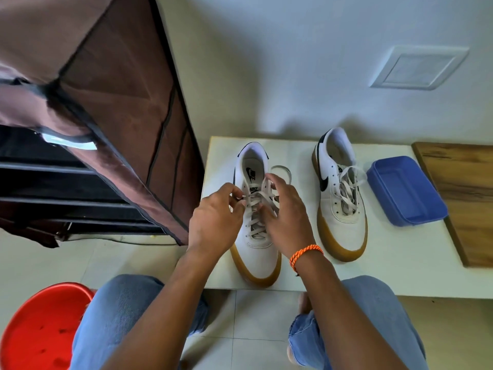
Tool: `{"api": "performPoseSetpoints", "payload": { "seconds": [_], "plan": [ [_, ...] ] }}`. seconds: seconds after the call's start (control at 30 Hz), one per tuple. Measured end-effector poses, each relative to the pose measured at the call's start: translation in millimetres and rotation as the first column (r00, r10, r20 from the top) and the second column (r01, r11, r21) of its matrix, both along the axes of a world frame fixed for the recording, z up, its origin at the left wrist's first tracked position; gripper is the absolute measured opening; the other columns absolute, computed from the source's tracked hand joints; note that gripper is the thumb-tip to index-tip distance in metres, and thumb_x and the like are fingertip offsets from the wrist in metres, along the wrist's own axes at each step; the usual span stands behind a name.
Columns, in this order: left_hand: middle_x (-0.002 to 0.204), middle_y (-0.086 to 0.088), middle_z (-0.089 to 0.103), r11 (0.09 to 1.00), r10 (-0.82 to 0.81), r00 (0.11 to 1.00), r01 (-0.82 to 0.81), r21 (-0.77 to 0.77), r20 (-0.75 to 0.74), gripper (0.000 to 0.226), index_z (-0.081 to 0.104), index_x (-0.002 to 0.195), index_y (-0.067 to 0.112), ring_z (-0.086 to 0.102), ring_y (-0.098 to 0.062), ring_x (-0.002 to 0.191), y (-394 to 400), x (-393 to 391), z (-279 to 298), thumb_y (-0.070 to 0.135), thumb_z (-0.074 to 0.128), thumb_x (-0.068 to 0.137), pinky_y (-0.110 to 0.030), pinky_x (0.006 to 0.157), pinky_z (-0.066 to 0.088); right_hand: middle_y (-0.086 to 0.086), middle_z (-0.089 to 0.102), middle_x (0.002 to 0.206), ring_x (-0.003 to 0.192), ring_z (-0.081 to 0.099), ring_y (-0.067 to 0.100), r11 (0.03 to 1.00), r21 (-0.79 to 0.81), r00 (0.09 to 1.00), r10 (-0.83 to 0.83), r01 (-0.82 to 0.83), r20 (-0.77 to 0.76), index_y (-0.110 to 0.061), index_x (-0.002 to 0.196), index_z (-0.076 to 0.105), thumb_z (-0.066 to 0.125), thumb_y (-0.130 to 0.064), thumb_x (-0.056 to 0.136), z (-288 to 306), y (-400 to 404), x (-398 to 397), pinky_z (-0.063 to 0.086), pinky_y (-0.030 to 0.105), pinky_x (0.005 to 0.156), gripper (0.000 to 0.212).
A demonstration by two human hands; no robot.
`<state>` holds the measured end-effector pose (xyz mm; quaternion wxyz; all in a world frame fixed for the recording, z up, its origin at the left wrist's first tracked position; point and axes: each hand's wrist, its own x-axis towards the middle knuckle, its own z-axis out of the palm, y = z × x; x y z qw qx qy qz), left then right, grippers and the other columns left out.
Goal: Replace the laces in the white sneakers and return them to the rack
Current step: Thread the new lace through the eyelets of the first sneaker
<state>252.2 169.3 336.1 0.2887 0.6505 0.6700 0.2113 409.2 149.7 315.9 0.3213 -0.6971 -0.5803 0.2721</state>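
Head view looks down on a low white tabletop (400,263) carrying a pair of white sneakers with gum soles. The left sneaker (256,252) sits near the tabletop's left edge, toe toward the person; both hands work at its upper eyelets. The left hand (216,222) pinches a lace end (243,197) between thumb and forefinger at the shoe's left side, the other fingers curled. The right hand (286,217) holds the other lace strand (265,182) up above the tongue, its fingers curled around it, with a loop of lace (281,170) lying on the tabletop just beyond. An orange braided bracelet (305,253) circles the right wrist. The right sneaker (341,209) stands apart to the right, laced, its lace ends loose across the top. Just right of it rests a blue plastic container (405,190), and beyond that a wooden board (464,193) at the right edge. To the left stands a brown fabric-covered shoe rack (120,102) with dark shelves showing. A red plastic stool (40,329) sits near left, beside the person's jeans-clad knees (120,316).
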Motion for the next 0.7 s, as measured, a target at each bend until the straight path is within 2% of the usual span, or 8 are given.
{"api": "performPoseSetpoints", "payload": {
  "seconds": [0.1, 0.2, 0.27, 0.33, 0.43, 0.53, 0.6, 0.7],
  "plan": [
    [0.096, 0.016, 0.068, 0.999, -0.01, 0.998, 0.012, 0.042, -0.055, 0.009, 0.059, 0.098, 0.034, 0.067, -0.015, 0.08, 6, 6, -1, 0.041, 0.063, 0.103, -0.035, 0.068, 0.048, -0.005, 0.061, 0.131, 0.123, 0.058, 0.02, 0.999, -0.028, 0.999, 0.017, -0.016, 0.051, -0.038, 0.146, 0.049, 0.071, -0.028, 0.096, 8, 12, 8, 0.051, 0.051, 0.102, 0.056],
    [0.095, 0.012, 0.069, 0.998, -0.008, 0.991, 0.016, 0.062, -0.136, 0.011, 0.06, 0.096, 0.032, 0.062, -0.02, 0.078, 13, 10, -2, 0.039, 0.06, 0.105, -0.033, 0.065, 0.041, -0.008, 0.062, 0.128, 0.117, 0.061, 0.015, 0.998, -0.048, 0.999, 0.038, -0.038, 0.008, -0.04, 0.142, 0.052, 0.074, -0.028, 0.094, 10, 15, 14, 0.054, 0.045, 0.1, 0.054],
    [0.095, 0.009, 0.07, 0.998, -0.015, 0.981, 0.025, 0.051, -0.191, 0.012, 0.063, 0.099, 0.029, 0.063, -0.023, 0.079, 18, 11, -3, 0.036, 0.057, 0.106, -0.034, 0.066, 0.043, -0.007, 0.061, 0.127, 0.113, 0.063, 0.015, 0.999, -0.034, 0.999, 0.04, -0.04, -0.003, -0.041, 0.139, 0.052, 0.076, -0.026, 0.093, 9, 15, 14, 0.056, 0.044, 0.097, 0.054],
    [0.094, 0.005, 0.07, 0.999, -0.043, 0.982, 0.042, -0.012, -0.184, 0.017, 0.066, 0.101, 0.024, 0.065, -0.026, 0.083, 22, 10, -6, 0.034, 0.053, 0.108, -0.036, 0.069, 0.048, -0.007, 0.06, 0.125, 0.11, 0.064, 0.017, 0.999, -0.021, 0.999, 0.046, -0.046, 0.0, -0.043, 0.136, 0.051, 0.078, -0.027, 0.091, 7, 16, 14, 0.057, 0.048, 0.094, 0.055],
    [0.089, 0.001, 0.072, 0.987, -0.036, 0.997, 0.045, -0.156, 0.062, 0.022, 0.067, 0.093, 0.018, 0.067, -0.024, 0.082, 33, -1, -10, 0.025, 0.052, 0.108, -0.043, 0.075, 0.056, -0.009, 0.058, 0.123, 0.111, 0.064, 0.018, 0.998, -0.027, 0.998, 0.056, -0.055, 0.016, -0.046, 0.134, 0.049, 0.079, -0.031, 0.09, 5, 18, 15, 0.056, 0.053, 0.094, 0.056],
    [0.078, 0.005, 0.071, 0.97, 0.035, 0.932, 0.056, -0.239, 0.361, 0.027, 0.064, 0.087, 0.007, 0.061, -0.015, 0.072, 39, -13, -5, 0.012, 0.049, 0.109, -0.041, 0.073, 0.055, -0.009, 0.057, 0.123, 0.111, 0.063, 0.019, 0.998, -0.035, 0.998, 0.058, -0.058, 0.017, -0.047, 0.134, 0.047, 0.08, -0.033, 0.089, 4, 18, 17, 0.055, 0.054, 0.095, 0.057],
    [0.074, 0.005, 0.067, 0.964, 0.072, 0.836, 0.082, -0.253, 0.544, 0.028, 0.063, 0.087, 0.006, 0.06, -0.012, 0.07, 40, -17, 5, 0.008, 0.048, 0.11, -0.035, 0.072, 0.054, -0.008, 0.057, 0.124, 0.112, 0.063, 0.02, 0.998, -0.036, 0.998, 0.06, -0.059, 0.02, -0.046, 0.136, 0.047, 0.079, -0.032, 0.089, 5, 18, 16, 0.055, 0.054, 0.096, 0.058],
    [0.086, -0.004, 0.064, 0.949, 0.152, 0.562, 0.146, -0.278, 0.813, 0.019, 0.061, 0.099, 0.005, 0.062, -0.017, 0.078, 41, -19, 12, 0.013, 0.049, 0.112, -0.033, 0.074, 0.056, -0.008, 0.057, 0.126, 0.114, 0.064, 0.021, 0.998, -0.041, 0.998, 0.057, -0.057, 0.007, -0.046, 0.135, 0.047, 0.079, -0.029, 0.089, 4, 19, 15, 0.056, 0.054, 0.095, 0.059]
  ]
}}
